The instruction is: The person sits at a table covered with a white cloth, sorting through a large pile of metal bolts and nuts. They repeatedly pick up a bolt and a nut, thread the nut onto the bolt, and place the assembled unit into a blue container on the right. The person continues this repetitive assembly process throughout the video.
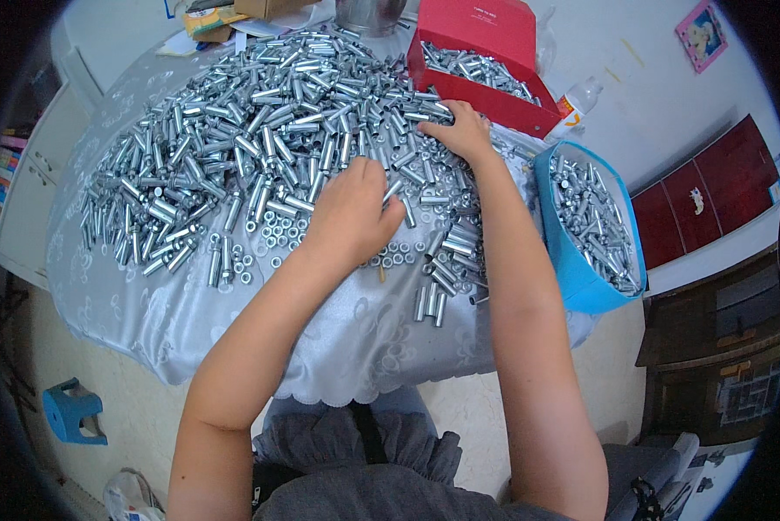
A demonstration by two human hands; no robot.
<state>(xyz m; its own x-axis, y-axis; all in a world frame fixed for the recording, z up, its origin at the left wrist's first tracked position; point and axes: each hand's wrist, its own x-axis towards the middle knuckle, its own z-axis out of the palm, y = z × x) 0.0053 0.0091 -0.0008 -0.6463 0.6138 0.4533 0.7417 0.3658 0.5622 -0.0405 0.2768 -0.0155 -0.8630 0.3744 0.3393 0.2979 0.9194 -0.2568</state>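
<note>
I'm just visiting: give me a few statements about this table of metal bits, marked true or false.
1. Both hands rest on the heap of metal sleeves. True: left hand, right hand.
2. The red box is empty. False: it holds metal sleeves.
3. A blue bag of sleeves sits at the table's right edge. True.
4. The small nuts lie in a bowl. False: they lie loose on the tablecloth.

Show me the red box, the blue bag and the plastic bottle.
red box (481,95): head view, on its front wall.
blue bag (572,265): head view, on its outer side.
plastic bottle (574,106): head view, on its body.
</note>
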